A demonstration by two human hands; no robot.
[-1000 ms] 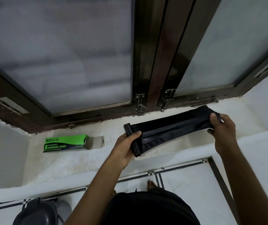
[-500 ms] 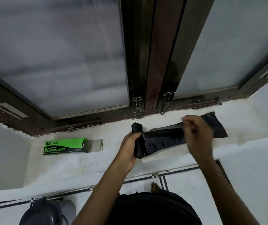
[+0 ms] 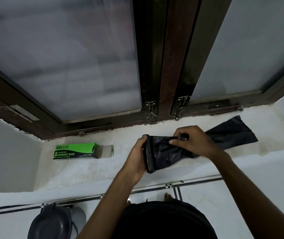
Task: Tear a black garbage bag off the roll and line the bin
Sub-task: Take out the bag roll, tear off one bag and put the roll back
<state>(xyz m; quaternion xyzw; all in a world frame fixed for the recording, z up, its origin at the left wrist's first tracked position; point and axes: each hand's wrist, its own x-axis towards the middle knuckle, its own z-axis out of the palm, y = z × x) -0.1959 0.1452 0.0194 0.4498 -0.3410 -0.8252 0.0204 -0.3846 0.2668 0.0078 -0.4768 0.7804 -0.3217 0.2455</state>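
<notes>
My left hand (image 3: 137,156) grips the black roll of garbage bags (image 3: 149,154), which stands on end just above the white window sill (image 3: 103,168). One black bag (image 3: 230,133) is unrolled from it and lies to the right along the sill. My right hand (image 3: 192,140) pinches the bag close to the roll, its fingers curled into the plastic. The grey bin (image 3: 51,223) stands on the floor at the lower left, with its lid on.
A green garbage bag box (image 3: 75,150) lies on the sill to the left, its end flap open. Behind the sill is a dark-framed window (image 3: 165,66) with latches. White tiled floor (image 3: 241,195) and my bare feet show below.
My right hand has slid left along the unrolled bag from its far end to a spot beside the roll. The bag's free end now lies flat on the sill.
</notes>
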